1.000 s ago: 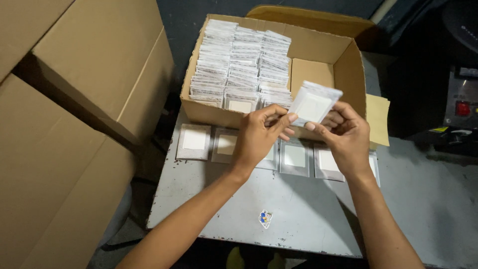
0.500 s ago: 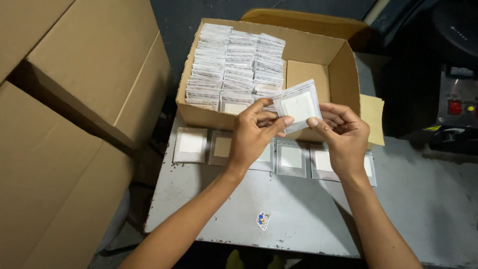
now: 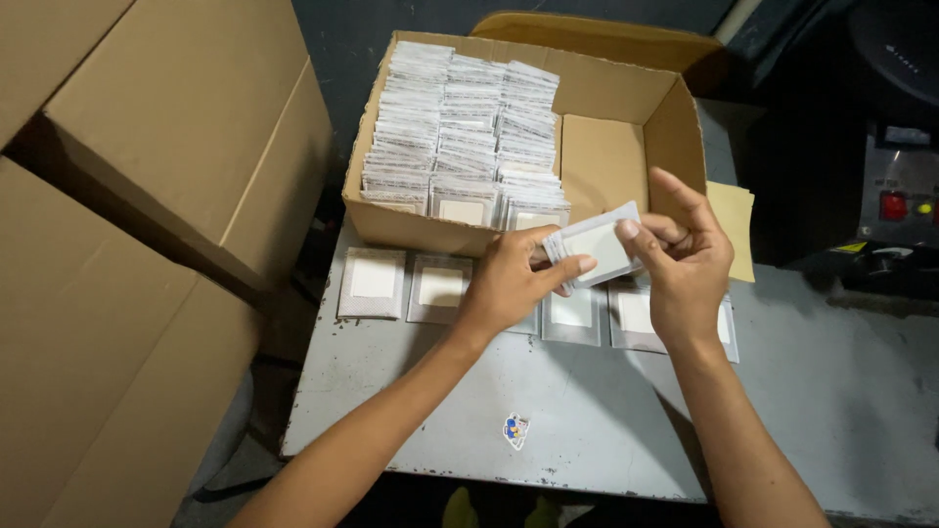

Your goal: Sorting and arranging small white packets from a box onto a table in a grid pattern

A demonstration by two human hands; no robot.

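Both hands hold one small stack of flat clear packets (image 3: 597,246) with white squares inside, just above the grey table (image 3: 587,420). My left hand (image 3: 509,284) pinches the stack's left end between thumb and fingers. My right hand (image 3: 685,259) grips its right end with the thumb on top. Under the hands, a row of the same packets (image 3: 440,286) lies flat along the table's far side. Behind them stands an open cardboard box (image 3: 626,147) with several upright rows of packets filling its left part.
Large cardboard cartons (image 3: 147,196) are stacked close on the left. A machine with a red button (image 3: 895,205) stands at the right. A brown sheet (image 3: 734,220) lies beside the box. A small sticker (image 3: 515,428) is on the table.
The packet stack has come down from box-rim height to just above the row on the table, and both hands have lowered with it.
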